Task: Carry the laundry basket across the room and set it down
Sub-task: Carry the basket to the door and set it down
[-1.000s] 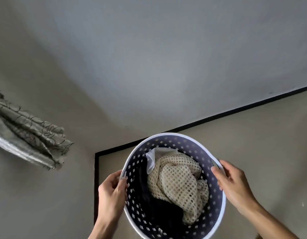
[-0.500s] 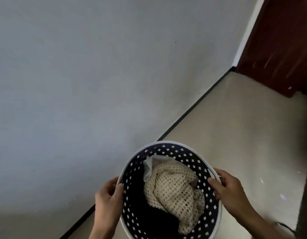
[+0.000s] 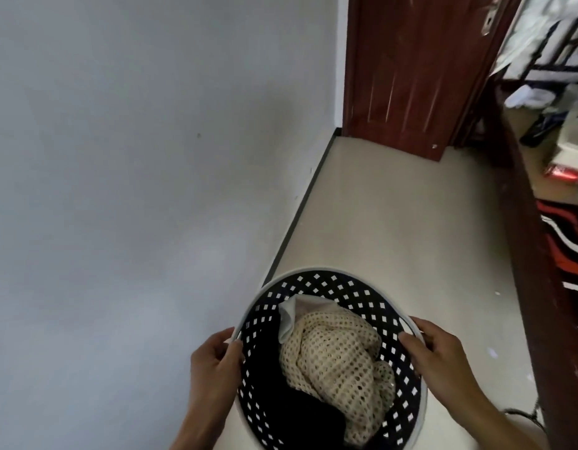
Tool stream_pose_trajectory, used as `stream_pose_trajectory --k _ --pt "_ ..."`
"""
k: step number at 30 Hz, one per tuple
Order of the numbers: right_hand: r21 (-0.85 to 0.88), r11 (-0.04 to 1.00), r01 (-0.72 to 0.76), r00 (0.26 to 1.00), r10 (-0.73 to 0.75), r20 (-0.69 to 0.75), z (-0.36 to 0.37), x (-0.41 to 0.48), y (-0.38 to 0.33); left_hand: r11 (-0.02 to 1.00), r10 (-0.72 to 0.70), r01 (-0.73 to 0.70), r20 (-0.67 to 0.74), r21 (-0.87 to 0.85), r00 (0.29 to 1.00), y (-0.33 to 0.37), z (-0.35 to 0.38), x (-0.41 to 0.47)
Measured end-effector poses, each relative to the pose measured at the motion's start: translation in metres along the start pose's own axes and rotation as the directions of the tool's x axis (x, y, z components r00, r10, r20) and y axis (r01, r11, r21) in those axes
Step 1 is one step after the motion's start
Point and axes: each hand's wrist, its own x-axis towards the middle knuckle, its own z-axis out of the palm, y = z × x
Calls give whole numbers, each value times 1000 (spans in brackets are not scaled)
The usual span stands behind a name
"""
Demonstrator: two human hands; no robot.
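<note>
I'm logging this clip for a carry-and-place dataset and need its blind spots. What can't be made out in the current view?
Head view only:
- Laundry basket: its base and outer wall are hidden by its own rim, and its near edge is cut off by the frame bottom.
- Dark clothes: too dark to tell garments apart; partly under the cream mesh cloth.
- Left hand and right hand: fingers beneath the rim are hidden.
- Items beyond the door: blurred.

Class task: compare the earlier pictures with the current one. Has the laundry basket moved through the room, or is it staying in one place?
Yes. The laundry basket, held by both hands, has turned along the grey wall toward the dark red door, which was out of view at first.
</note>
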Motion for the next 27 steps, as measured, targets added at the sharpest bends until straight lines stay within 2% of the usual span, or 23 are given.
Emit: stream_pose_trajectory --k 7,16,27 --pt "-18 1000 10 996 -11 -88 -30 125 -58 999 49 -50 62 4 997 84 84 99" --pt "-39 999 -14 978 6 -207 -47 285 -106 997 72 -75 210 8 975 161 203 247" --pt "73 993 -91 905 113 -410 -73 475 -176 978 168 -204 428 39 888 304 355 430"
